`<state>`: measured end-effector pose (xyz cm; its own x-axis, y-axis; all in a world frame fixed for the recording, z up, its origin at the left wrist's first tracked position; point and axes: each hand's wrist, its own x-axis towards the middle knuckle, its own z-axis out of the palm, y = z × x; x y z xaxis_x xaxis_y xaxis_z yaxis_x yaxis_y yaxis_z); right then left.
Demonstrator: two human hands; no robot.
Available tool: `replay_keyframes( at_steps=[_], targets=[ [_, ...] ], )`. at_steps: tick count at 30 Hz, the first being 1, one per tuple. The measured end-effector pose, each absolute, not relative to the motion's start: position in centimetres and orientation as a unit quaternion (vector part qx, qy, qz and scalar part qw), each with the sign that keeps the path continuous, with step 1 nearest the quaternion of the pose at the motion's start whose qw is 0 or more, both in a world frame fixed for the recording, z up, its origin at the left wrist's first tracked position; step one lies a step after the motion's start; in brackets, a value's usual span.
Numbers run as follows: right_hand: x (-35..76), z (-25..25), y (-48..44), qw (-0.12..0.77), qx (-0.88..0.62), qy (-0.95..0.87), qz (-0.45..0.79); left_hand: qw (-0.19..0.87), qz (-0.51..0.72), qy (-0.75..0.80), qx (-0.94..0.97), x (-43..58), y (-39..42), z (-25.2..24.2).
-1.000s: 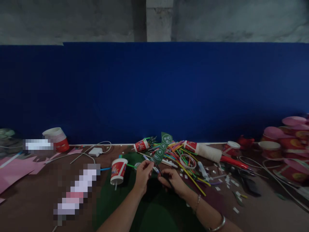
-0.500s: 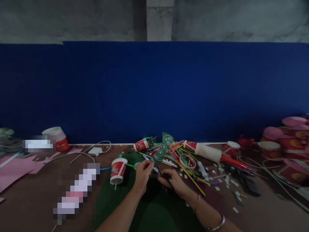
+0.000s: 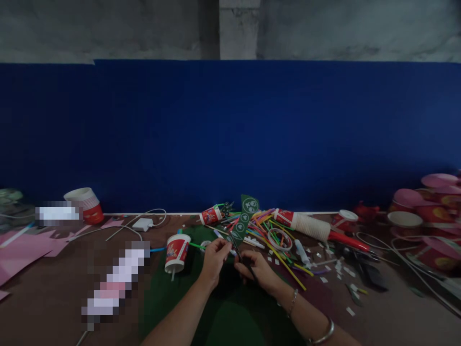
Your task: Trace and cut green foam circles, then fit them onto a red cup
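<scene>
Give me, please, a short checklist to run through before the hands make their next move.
1. Green printed strip held by the left hand: ok, its lower end is at the fingertips.
2. Scissors in the right hand: ok.
3. Scissor blades safely off the left fingertips: cannot tell, they are very close.
4. Red-and-white paper cup apart from the left hand: ok.
5. Tabletop right of the right hand free of white scraps: not ok, several lie there.
</scene>
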<state>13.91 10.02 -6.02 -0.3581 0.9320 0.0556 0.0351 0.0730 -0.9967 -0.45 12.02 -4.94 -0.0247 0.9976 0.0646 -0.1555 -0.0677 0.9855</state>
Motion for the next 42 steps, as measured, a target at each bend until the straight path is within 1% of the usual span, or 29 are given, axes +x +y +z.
replay_keyframes(
  at_steps=[15,30,42],
  targets=[
    [13.70,-5.72,9.86,0.414,-0.401,-0.605,0.549,0.536,0.552,0.431,0.471,-0.45,11.97,-4.85],
    [14.24,-6.53,10.43,0.407,-0.388,-0.615,0.553,0.590,0.502,0.406,0.484,-0.70,11.93,-4.73],
    [14.44,-5.98,10.06,0.367,-0.403,-0.607,0.579,0.646,0.504,0.349,0.455,-1.19,12.13,-4.78]
  ],
)
